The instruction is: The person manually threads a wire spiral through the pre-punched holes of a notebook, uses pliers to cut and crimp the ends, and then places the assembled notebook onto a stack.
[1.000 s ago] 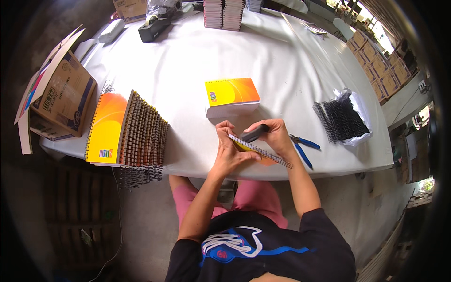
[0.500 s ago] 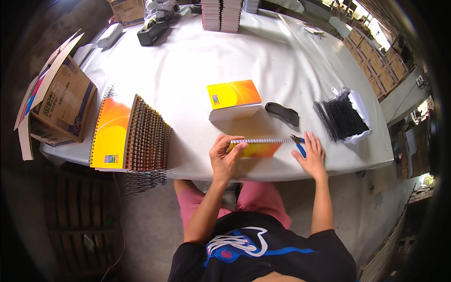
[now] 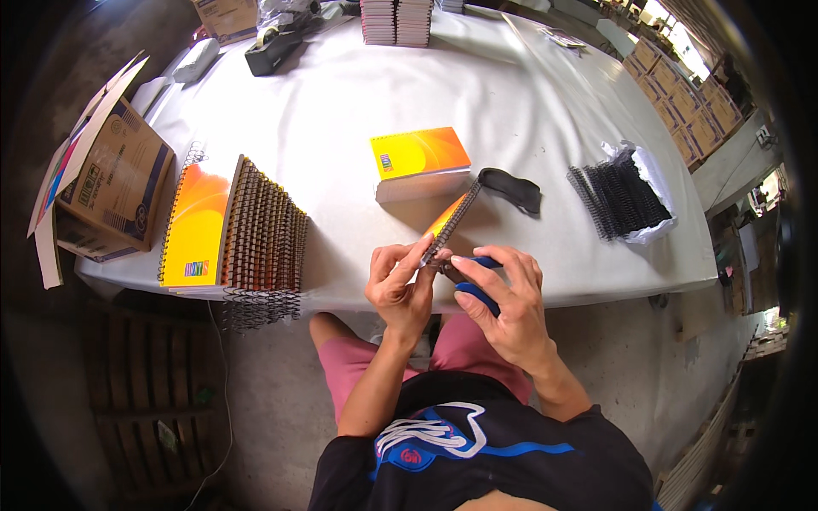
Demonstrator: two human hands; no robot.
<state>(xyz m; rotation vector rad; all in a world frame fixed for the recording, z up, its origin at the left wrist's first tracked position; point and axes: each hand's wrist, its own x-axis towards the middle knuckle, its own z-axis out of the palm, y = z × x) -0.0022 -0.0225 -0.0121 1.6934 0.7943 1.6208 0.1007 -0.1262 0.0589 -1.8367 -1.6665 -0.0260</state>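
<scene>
My left hand (image 3: 399, 294) is closed around the near end of a yellow-orange spiral notebook (image 3: 450, 220). The notebook is tilted on its edge, its dark coil facing up and its far end leaning away to the right. In my right hand (image 3: 518, 311) is a pair of blue-handled cutting pliers (image 3: 480, 298). Their jaws meet the coil's near end beside my left fingers, which partly hide the tip. Just beyond lies a stack of yellow-orange notebooks (image 3: 422, 153), with a curved black strap-like piece (image 3: 516, 192) to its right.
At the left stands a row of coil-bound notebooks (image 3: 198, 221) beside an open cardboard box (image 3: 115, 183). Black plastic coils (image 3: 620, 196) lie on white wrapping at the right. A tape dispenser (image 3: 273, 53) and more stacked books (image 3: 396, 21) sit at the back.
The notebook has swung from lying crosswise to a tilted position nearer me. My right hand has picked the pliers up off the table and brought them left to the coil's end.
</scene>
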